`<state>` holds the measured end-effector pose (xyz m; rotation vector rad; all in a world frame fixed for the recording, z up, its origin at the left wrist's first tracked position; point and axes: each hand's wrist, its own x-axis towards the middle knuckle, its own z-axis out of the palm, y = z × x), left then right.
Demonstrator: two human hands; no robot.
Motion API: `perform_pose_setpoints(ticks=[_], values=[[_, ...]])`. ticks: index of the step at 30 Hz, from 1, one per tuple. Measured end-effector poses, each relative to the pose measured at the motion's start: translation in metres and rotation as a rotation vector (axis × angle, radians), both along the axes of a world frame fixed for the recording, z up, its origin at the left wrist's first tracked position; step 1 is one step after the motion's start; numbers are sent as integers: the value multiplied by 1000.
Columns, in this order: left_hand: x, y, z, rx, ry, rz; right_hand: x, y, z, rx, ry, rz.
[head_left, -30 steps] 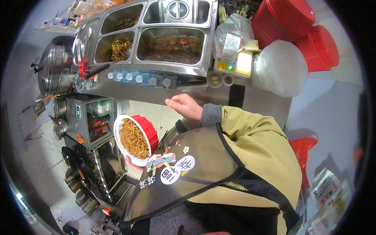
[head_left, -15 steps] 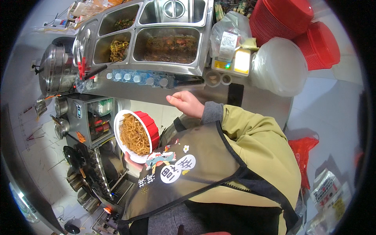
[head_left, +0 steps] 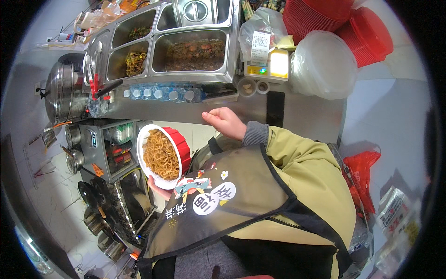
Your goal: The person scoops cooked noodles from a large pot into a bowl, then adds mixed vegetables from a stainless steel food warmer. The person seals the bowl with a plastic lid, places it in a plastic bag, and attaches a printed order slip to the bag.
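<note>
A red bowl with a white rim and inside (head_left: 185,149) is tilted at the left of my body, its opening facing left. Brown noodles (head_left: 161,154) fill it. My left hand (head_left: 160,188) grips the bowl low at its rim; most of that hand is hidden behind the bowl and my dark see-through apron (head_left: 251,181). My right hand (head_left: 225,122), in a grey cuff and yellow-green sleeve, hovers near the counter's front edge with its fingers curled in and thumb forward. Nothing shows in it, and it is apart from the bowl.
On the steel counter (head_left: 306,114) stand food pans (head_left: 189,69), water bottles (head_left: 158,93), small cups (head_left: 246,87), a dark flat slab (head_left: 275,108), a lit yellow-white device (head_left: 265,70), clear lids (head_left: 325,65) and stacked red bowls (head_left: 367,37). Pots and a wok (head_left: 88,190) lie lower left.
The whole view has shifted slightly, so the counter and its things sit higher and further left. My left hand still holds the bowl; my right hand stays curled.
</note>
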<state>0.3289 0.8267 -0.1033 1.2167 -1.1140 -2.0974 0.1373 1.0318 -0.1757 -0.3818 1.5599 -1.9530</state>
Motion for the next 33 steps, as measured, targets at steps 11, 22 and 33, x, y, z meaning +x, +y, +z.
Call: perform_pose_setpoints(ticks=[11, 22, 33], values=[[-6, 15, 0, 12, -51, -5, 3, 17, -2, 40, 2, 23], [-23, 12, -5, 195, 89, 10, 5, 28, -9, 129, -30, 4], [-78, -103, -28, -86, 118, -109, -19, -39, 10, 238, 149, -168]])
